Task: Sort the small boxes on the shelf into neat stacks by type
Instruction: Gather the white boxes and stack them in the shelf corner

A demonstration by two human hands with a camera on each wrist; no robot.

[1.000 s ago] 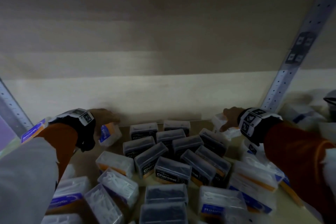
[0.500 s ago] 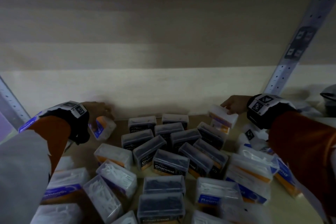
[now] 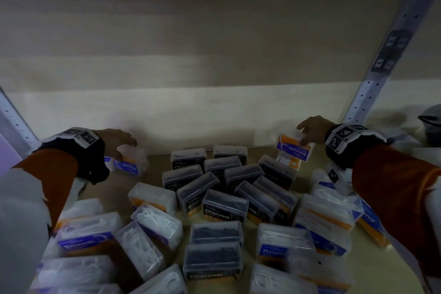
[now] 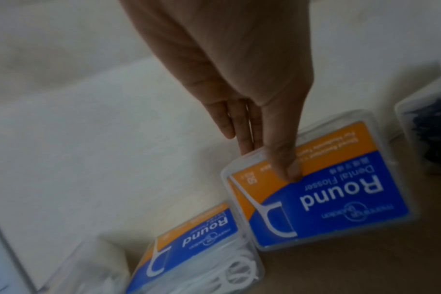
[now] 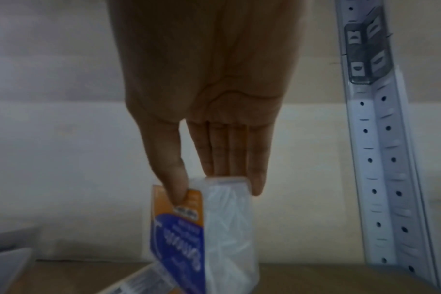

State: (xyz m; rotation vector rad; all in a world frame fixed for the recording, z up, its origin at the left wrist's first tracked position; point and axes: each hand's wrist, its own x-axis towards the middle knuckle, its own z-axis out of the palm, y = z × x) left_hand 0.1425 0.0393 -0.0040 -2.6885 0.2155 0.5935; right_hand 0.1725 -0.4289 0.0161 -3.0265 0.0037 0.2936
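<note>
Many small clear flosser boxes lie on the shelf (image 3: 372, 253). Dark Charcoal boxes (image 3: 224, 206) cluster in the middle, white Round and Smooth ones around them. At the back left my left hand (image 3: 119, 143) pinches a blue-and-orange Round box (image 3: 130, 162) (image 4: 322, 185) by its top edge, thumb on the label, beside a second Round box (image 4: 196, 250). At the back right my right hand (image 3: 310, 130) pinches a Smooth box (image 3: 294, 150) (image 5: 204, 228), held upright above another box (image 3: 287, 161).
The shelf's pale back wall (image 3: 191, 114) is just beyond both hands. A perforated metal upright (image 3: 386, 55) (image 5: 385, 179) stands right of my right hand, another at the far left (image 3: 14, 124). More boxes crowd the front of the shelf.
My right hand has lifted the Smooth box and turned it upright at the back right. My left hand has stayed on the Round box, which now sits lower near the wall.
</note>
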